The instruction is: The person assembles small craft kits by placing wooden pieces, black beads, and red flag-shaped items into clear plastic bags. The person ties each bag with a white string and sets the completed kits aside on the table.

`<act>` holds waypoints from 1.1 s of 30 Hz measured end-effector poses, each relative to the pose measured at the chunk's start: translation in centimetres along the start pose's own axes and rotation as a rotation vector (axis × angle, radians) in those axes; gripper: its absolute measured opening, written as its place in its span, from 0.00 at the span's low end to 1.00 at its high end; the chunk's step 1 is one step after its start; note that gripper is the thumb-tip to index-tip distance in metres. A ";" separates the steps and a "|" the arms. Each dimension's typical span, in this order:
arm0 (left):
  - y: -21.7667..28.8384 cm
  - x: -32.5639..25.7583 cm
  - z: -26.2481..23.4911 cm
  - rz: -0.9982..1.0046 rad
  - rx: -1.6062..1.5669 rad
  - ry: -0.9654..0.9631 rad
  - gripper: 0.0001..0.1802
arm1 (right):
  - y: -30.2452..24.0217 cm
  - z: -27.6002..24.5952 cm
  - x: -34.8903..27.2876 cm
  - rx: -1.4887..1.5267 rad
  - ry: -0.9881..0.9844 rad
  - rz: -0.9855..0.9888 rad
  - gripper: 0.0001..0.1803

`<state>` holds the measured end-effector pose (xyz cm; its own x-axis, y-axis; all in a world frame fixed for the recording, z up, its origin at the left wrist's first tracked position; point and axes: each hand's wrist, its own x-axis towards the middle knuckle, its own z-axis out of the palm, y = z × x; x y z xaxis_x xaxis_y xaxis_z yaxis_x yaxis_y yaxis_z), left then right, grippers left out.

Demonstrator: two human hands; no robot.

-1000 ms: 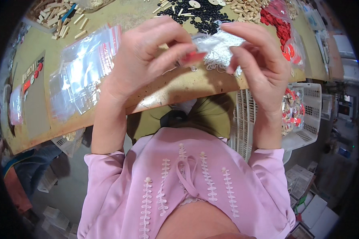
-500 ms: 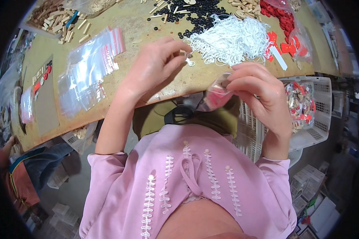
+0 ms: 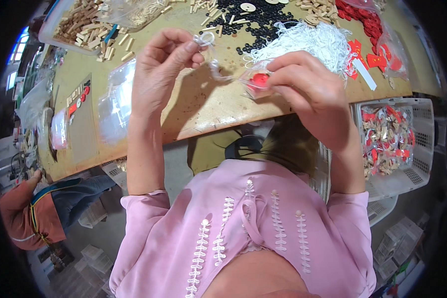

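Pinched between the fingers of my left hand [image 3: 171,54] is a looped white string [image 3: 214,64], raised over the table, its lower end trailing toward the bag. My right hand [image 3: 308,89] grips a small clear plastic bag [image 3: 248,90] by its side; a red round piece [image 3: 259,79] shows through the film, and the rest of its contents I cannot make out. Behind my right hand lies a big tangled heap of white strings [image 3: 308,44]. Black rings [image 3: 256,25] are scattered beyond the heap.
Wooden sticks [image 3: 82,27] fill a tray at the far left. Flat clear bags [image 3: 115,102] and a cardboard sheet with sample parts [image 3: 82,124] lie left. Red pieces [image 3: 365,25] sit far right. A white crate [image 3: 422,134] holds filled bags. Another person [image 3: 39,213] is at left.
My left hand has lifted a string off the table by the heap and moved up and left. My right hand has brought the bag up and left, above the table edge.
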<state>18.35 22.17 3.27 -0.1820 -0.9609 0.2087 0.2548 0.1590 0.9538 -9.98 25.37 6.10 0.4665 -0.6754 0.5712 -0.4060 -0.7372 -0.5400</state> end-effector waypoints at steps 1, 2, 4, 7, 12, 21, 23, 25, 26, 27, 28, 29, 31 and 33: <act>0.9 0.1 0.0 0.023 -0.034 0.018 0.07 | -0.1 0.7 0.3 0.031 -0.025 0.031 0.02; 1.8 0.2 0.1 0.046 -0.068 0.035 0.08 | 0.0 1.4 0.5 0.055 -0.042 0.049 0.03; 3.7 -0.2 1.2 0.067 -0.112 0.056 0.10 | 0.3 2.4 0.9 0.109 -0.085 0.082 0.05; 4.9 -0.1 1.3 0.082 -0.111 -0.003 0.12 | 0.2 3.1 1.4 0.150 -0.114 0.088 0.05; 2.8 1.5 0.9 0.073 0.476 0.022 0.08 | 0.0 2.8 1.4 0.096 -0.095 0.056 0.05; 4.5 1.5 2.5 0.109 0.051 -0.026 0.06 | 0.1 2.4 1.1 0.118 -0.084 0.095 0.05; 4.5 0.4 3.6 0.097 0.014 -0.066 0.05 | 0.3 2.7 1.0 0.122 -0.069 0.067 0.05; 3.5 -0.8 5.1 0.109 0.078 -0.049 0.05 | 0.1 2.7 1.1 0.122 -0.086 0.056 0.05; 3.2 -1.3 5.9 0.109 0.155 -0.011 0.06 | 0.0 2.7 1.2 0.122 -0.094 0.051 0.06; 2.2 -1.4 5.5 0.223 0.526 -0.020 0.07 | 0.0 2.7 1.1 0.116 -0.084 0.033 0.06; 2.1 -1.4 5.4 0.384 0.885 -0.052 0.11 | 0.0 2.7 1.0 0.110 -0.075 0.015 0.06; 1.7 -1.3 4.9 0.472 1.023 -0.111 0.10 | 0.0 2.8 1.0 0.105 -0.065 -0.004 0.06; 1.7 -1.3 4.1 0.528 1.175 -0.212 0.10 | 0.3 3.0 0.7 0.125 -0.063 0.002 0.06; 2.7 -1.8 4.0 0.460 1.214 -0.282 0.11 | 0.3 3.0 0.6 0.125 -0.069 0.008 0.06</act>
<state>15.60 25.18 6.31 -0.5351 -0.7093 0.4589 -0.6316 0.6966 0.3403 -7.46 24.86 4.43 0.5185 -0.6753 0.5246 -0.3110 -0.7204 -0.6200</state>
